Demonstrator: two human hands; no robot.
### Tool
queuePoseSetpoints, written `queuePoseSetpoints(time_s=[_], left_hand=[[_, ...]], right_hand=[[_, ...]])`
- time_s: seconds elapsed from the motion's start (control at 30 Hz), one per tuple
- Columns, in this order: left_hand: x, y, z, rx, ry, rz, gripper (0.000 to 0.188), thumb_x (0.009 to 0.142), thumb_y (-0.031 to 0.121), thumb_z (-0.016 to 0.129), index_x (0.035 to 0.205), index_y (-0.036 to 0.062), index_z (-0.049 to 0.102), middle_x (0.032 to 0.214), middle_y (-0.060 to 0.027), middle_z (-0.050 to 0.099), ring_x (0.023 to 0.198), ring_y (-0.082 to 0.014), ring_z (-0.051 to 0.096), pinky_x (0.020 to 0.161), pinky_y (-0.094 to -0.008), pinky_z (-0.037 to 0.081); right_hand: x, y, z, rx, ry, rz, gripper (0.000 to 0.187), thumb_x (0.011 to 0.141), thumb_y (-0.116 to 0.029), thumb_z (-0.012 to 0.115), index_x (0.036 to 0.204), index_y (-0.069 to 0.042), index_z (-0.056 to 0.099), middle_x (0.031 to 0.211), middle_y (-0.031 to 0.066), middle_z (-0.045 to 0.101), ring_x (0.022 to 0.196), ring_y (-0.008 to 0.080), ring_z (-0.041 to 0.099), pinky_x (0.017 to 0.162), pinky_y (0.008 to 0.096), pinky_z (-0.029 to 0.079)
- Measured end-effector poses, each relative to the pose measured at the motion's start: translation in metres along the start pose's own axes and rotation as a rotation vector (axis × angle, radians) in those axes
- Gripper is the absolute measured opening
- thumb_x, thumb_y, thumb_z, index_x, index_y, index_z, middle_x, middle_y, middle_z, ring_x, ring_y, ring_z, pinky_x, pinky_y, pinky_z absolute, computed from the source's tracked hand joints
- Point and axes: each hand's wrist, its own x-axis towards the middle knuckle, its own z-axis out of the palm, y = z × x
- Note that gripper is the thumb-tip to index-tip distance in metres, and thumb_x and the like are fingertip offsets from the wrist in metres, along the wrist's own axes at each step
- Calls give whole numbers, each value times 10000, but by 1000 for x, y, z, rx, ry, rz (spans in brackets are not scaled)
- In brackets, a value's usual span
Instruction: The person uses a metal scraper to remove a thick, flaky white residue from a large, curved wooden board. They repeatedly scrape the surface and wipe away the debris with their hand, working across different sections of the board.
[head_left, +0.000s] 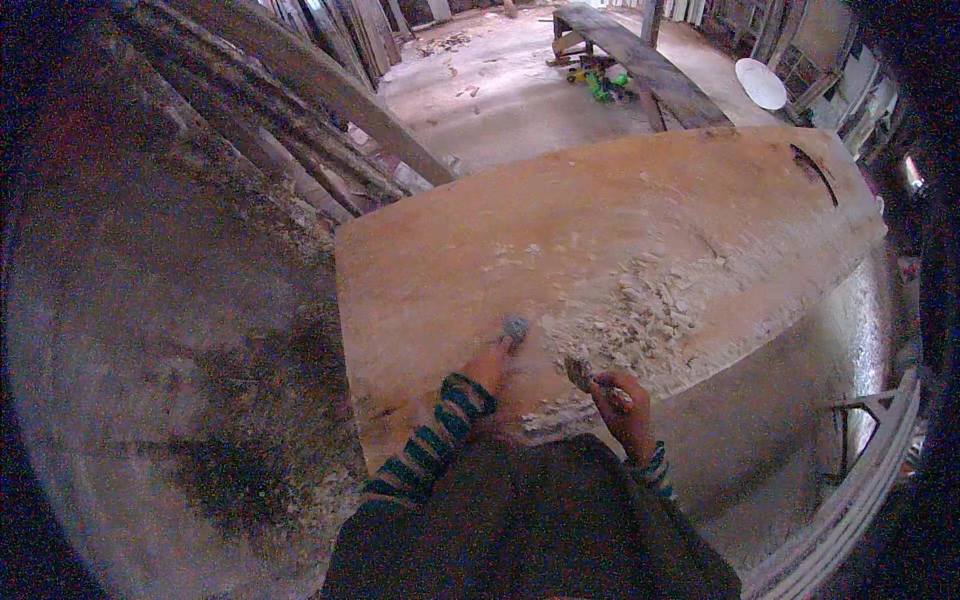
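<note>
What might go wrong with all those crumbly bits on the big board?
Some pale bits lie along the near edge of the board, so a careless push might send them over. The right hand grips a dark-ended tool near the left hand, so a slip sideways could bump it. And the striped left sleeve sits low by the board, so it might get dusty.

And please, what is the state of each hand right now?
Left hand: at a small grey object; open or closed cannot be told.
Right hand: closed, holding a dark-headed tool.
</note>
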Motion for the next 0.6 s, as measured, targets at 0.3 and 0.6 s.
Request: queuePoseSetpoints(time_s=[0.3, 0.6], left_hand=[[5, 45, -22, 75, -137, -148, 597, 1043, 347, 502, 1564, 86, 368, 1327, -317, 602, 1184, -471, 623, 1023, -546, 497], [14, 19, 10, 62, -118, -304, 588, 1053, 422, 410, 1567, 136, 380, 1245, -317, 655, 1175, -476, 632, 1008, -565, 495]], right_hand=[[-5, -3, 10, -20, -16, -131, 134, 908, -103, 770, 1001, -21, 719, 953, 147, 725, 862, 272, 705, 754, 365, 555], [6, 8, 7, -86, -64, -74, 134, 927, -127, 752, 983, -12, 712, 902, 143, 715, 825, 261, 702, 733, 356, 551]])
